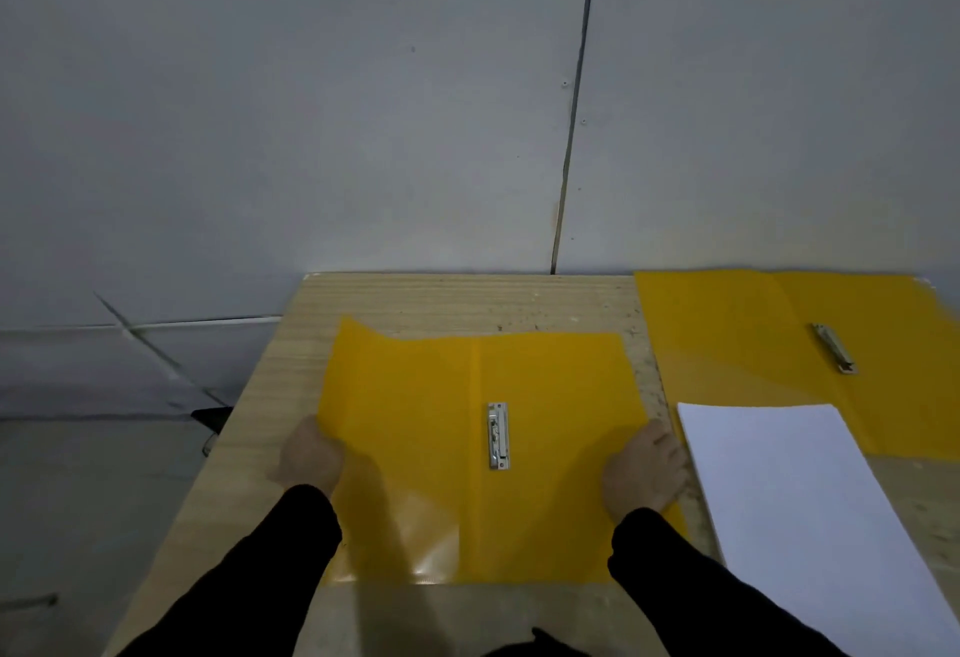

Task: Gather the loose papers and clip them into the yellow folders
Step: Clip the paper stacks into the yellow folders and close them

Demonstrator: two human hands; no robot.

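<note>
The left hand (310, 456) pinches the open yellow folder's (415, 396) left edge; the right hand (647, 472) presses flat on its right edge. Between both grips sits the metal clip (497, 434); a paper stack (810, 500) lies just right of the right hand.

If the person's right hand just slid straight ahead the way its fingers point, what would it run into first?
Probably nothing solid. The right hand rests on the right edge of the open yellow folder, fingers pointing toward the wall. Ahead lies bare table, between that folder and the second folder; depth is hard to judge.
</note>
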